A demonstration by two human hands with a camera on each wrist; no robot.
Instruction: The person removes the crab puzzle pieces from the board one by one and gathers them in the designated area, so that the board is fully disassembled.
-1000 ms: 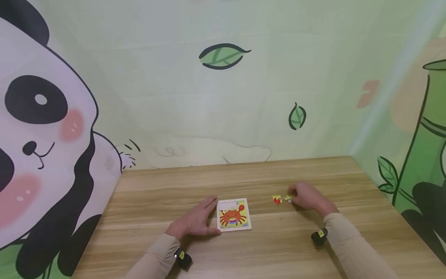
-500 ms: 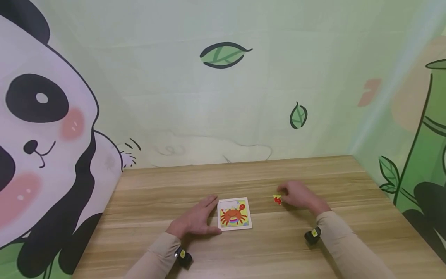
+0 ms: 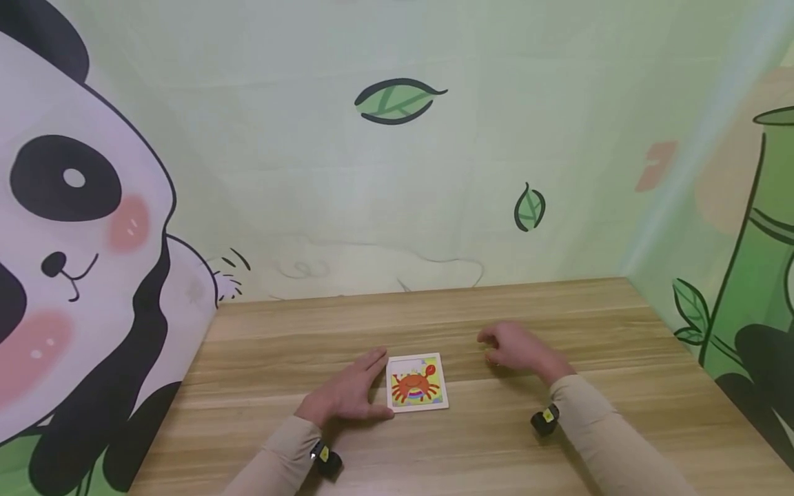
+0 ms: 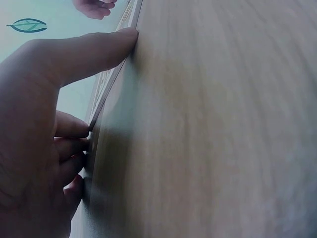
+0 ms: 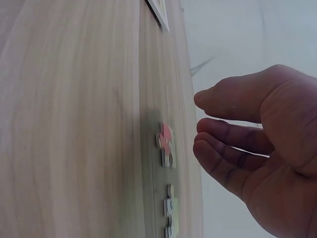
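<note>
A white-framed crab jigsaw puzzle (image 3: 416,390) lies on the wooden table, with a pale bare patch at its upper left. My left hand (image 3: 347,393) rests along the puzzle's left side, thumb and fingers spread, thumb at the lower corner and fingertips by the upper one. In the left wrist view the thumb (image 4: 99,53) touches the frame's edge. To the right, my right hand (image 3: 517,346) hovers with loosely bent fingers and nothing between them. Beneath it, the right wrist view shows a red-and-yellow puzzle piece (image 5: 167,144) and another puzzle piece (image 5: 171,213); the hand mostly hides both in the head view.
The wooden table (image 3: 298,324) meets a pale green wall (image 3: 310,172) at the back. A printed panda (image 3: 93,207) covers the left side and printed bamboo (image 3: 753,275) the right. A black wrist camera (image 3: 546,420) sits at the right cuff.
My right hand has moved left, over the loose puzzle pieces, which it now largely covers in the head view. My left hand and the framed puzzle stay in place.
</note>
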